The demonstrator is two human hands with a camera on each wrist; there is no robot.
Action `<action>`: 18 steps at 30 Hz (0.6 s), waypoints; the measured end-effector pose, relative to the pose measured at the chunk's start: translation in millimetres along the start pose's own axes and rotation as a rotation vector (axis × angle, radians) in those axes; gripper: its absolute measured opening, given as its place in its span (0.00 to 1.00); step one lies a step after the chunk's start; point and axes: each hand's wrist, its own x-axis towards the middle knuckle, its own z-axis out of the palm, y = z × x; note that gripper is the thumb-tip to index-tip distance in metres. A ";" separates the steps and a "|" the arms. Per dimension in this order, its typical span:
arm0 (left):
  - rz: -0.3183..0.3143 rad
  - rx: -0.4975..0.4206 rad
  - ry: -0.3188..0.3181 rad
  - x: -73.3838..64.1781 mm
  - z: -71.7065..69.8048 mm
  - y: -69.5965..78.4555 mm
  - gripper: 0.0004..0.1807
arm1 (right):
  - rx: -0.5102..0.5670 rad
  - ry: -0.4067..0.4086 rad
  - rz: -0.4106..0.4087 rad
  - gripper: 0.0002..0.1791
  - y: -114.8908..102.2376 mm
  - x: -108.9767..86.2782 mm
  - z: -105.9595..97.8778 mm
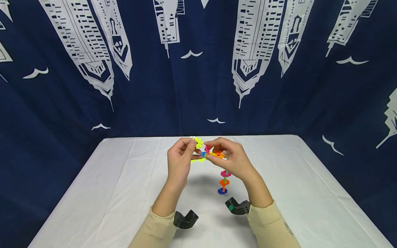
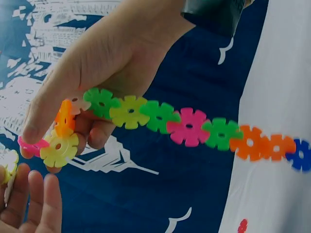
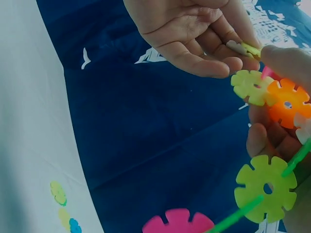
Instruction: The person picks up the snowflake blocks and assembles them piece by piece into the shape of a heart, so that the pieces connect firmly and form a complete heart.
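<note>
My left hand (image 1: 180, 160) pinches a yellow flower-shaped interlocking disc (image 1: 199, 143) between thumb and fingers, with a whitish piece (image 3: 234, 47) beside it. Close to it on the right, my right hand (image 1: 231, 158) grips the upper end of a chain of slotted discs. A pink disc (image 2: 33, 146) is between its thumb and finger, joined to a pale yellow disc (image 2: 59, 149) and an orange one (image 2: 64, 119). Below the right hand the chain hangs through green, yellow and pink discs (image 2: 189, 127) down to a blue disc (image 1: 222, 191). The two held ends are apart.
A white cloth covers the table (image 1: 124, 193), with a dark blue printed curtain (image 1: 198, 86) behind it. Loose yellow-green discs (image 3: 58, 192) and a blue one (image 3: 75, 226) lie on the cloth. Black wrist mounts (image 1: 186, 219) jut inward from both sleeves.
</note>
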 end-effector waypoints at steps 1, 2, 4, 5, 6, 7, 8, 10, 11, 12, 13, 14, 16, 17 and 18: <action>0.015 0.003 -0.011 -0.1 -0.6 1.1 0.10 | 0.000 -0.003 -0.007 0.17 -0.9 0.1 -0.3; 0.027 0.002 -0.023 -0.3 -1.1 2.0 0.10 | 0.000 -0.006 -0.015 0.17 -1.9 0.1 -0.4; 0.046 0.001 -0.048 -0.1 -1.9 2.9 0.09 | -0.006 -0.009 -0.029 0.17 -3.5 0.4 -0.8; 0.052 -0.001 -0.058 0.1 -2.1 3.2 0.08 | -0.010 -0.009 -0.035 0.16 -4.2 0.5 -1.0; 0.056 -0.004 -0.066 0.1 -2.4 3.4 0.08 | -0.016 -0.008 -0.038 0.16 -4.9 0.6 -1.2; 0.056 -0.015 -0.072 0.2 -2.5 3.5 0.08 | -0.021 -0.006 -0.040 0.17 -5.6 0.6 -1.5; 0.054 -0.023 -0.076 0.3 -2.5 3.5 0.08 | -0.029 -0.003 -0.040 0.17 -6.5 0.5 -1.7; 0.048 -0.032 -0.079 0.4 -2.5 3.1 0.08 | -0.050 0.003 -0.031 0.17 -8.2 0.2 -2.3; 0.047 -0.034 -0.079 0.3 -2.3 3.2 0.08 | -0.062 0.005 -0.027 0.17 -8.9 -0.1 -2.5; 0.046 -0.034 -0.080 0.3 -2.2 3.0 0.08 | -0.069 0.006 -0.024 0.17 -9.8 -0.1 -2.6; 0.047 -0.032 -0.081 0.3 -2.0 2.8 0.08 | -0.076 0.007 -0.023 0.17 -10.4 -0.2 -2.7; 0.047 -0.029 -0.082 0.4 -1.9 2.3 0.08 | -0.080 0.006 -0.022 0.16 -11.1 -0.2 -2.7; 0.049 -0.026 -0.089 0.5 -1.6 1.9 0.07 | -0.081 0.005 -0.027 0.16 -12.0 0.1 -2.8; 0.052 -0.024 -0.091 0.7 -1.5 1.8 0.07 | -0.079 0.005 -0.034 0.16 -12.6 0.3 -2.9; 0.053 -0.022 -0.094 0.9 -1.7 1.6 0.07 | -0.074 0.004 -0.039 0.16 -13.2 0.5 -3.2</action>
